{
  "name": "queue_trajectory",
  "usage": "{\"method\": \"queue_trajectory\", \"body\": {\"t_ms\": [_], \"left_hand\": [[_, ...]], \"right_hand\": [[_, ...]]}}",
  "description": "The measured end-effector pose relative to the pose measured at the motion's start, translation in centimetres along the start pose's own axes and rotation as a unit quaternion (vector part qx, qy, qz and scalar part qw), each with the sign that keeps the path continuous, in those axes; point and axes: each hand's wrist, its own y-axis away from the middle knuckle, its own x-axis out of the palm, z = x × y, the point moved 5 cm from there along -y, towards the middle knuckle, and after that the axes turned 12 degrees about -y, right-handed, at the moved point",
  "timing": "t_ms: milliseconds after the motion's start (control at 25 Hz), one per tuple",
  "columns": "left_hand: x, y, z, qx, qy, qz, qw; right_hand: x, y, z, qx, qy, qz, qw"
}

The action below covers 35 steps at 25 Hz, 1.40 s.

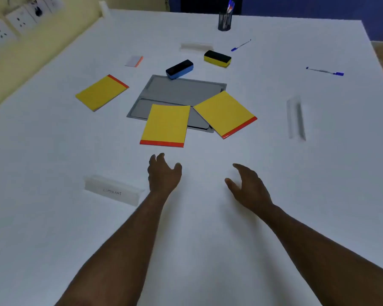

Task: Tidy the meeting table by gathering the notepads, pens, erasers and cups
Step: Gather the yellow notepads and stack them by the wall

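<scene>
Three yellow notepads with red edges lie on the white table: one at the left, one in the middle, one to its right. The middle and right ones overlap a grey tray. A blue eraser rests on the tray's far rim, and a yellow eraser lies beyond it. Two blue pens lie farther out, one at the back and one at the right. My left hand and my right hand hover open just short of the middle notepad, holding nothing.
A black mesh pen holder with pens stands at the far edge. White name cards stand at the near left, the right and the back. A small white pad lies at the back left. Wall sockets line the left wall.
</scene>
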Motion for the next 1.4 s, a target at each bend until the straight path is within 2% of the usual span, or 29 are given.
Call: {"method": "queue_trajectory", "body": {"t_ms": [80, 200, 440, 560, 680, 800, 960, 1080, 1120, 1160, 1200, 1240, 1320, 1360, 1400], "left_hand": [[0.5, -4.7, -0.1, -0.011, -0.016, 0.002, 1.000], [1.4, -11.4, 1.1, -0.051, -0.050, -0.019, 0.997], [2.9, -18.3, 3.4, -0.165, -0.085, -0.023, 0.982], [3.7, -19.2, 2.7, -0.155, -0.126, -0.054, 0.978], [3.6, -19.7, 2.5, -0.173, -0.143, -0.072, 0.972], [2.6, -19.9, 2.9, -0.202, -0.135, -0.069, 0.968], [1.8, -19.5, 4.4, -0.239, -0.037, -0.054, 0.969], [2.7, -18.2, 5.2, -0.224, 0.123, -0.022, 0.966], [3.4, -17.1, 5.3, -0.235, 0.228, -0.007, 0.945], [4.0, -15.8, 5.2, -0.248, 0.335, 0.015, 0.909], [4.4, -14.0, 4.8, -0.259, 0.418, 0.033, 0.870], [4.7, -12.3, 4.4, -0.262, 0.469, 0.044, 0.842], [4.9, -9.5, 4.1, -0.261, 0.521, 0.048, 0.812], [4.3, -7.8, 3.9, -0.254, 0.536, 0.050, 0.804], [3.9, -6.2, 3.8, -0.250, 0.554, 0.050, 0.793]], "right_hand": [[0.3, -5.4, -0.9, 0.017, -0.017, 0.001, 1.000], [-0.5, -12.8, -2.2, 0.038, -0.025, -0.037, 0.998], [-2.1, -23.2, -6.4, 0.084, 0.016, -0.077, 0.993], [-2.4, -25.8, -8.4, 0.158, 0.049, -0.095, 0.982], [-2.0, -27.3, -9.2, 0.191, 0.104, -0.069, 0.974], [-2.5, -27.8, -9.6, 0.234, 0.092, -0.063, 0.966], [-3.0, -26.4, -10.1, 0.308, 0.075, -0.030, 0.948], [-3.4, -24.0, -9.8, 0.304, 0.000, -0.022, 0.952], [-3.4, -22.8, -9.8, 0.305, -0.047, -0.031, 0.951], [-3.2, -21.3, -9.6, 0.304, -0.110, -0.044, 0.945], [-3.0, -19.5, -9.4, 0.308, -0.197, -0.066, 0.928], [-2.6, -17.5, -9.2, 0.318, -0.304, -0.086, 0.894], [-1.9, -13.8, -8.6, 0.334, -0.505, -0.115, 0.788], [-1.9, -11.8, -8.4, 0.334, -0.554, -0.134, 0.751], [-2.2, -10.1, -8.2, 0.331, -0.575, -0.156, 0.732]]}}
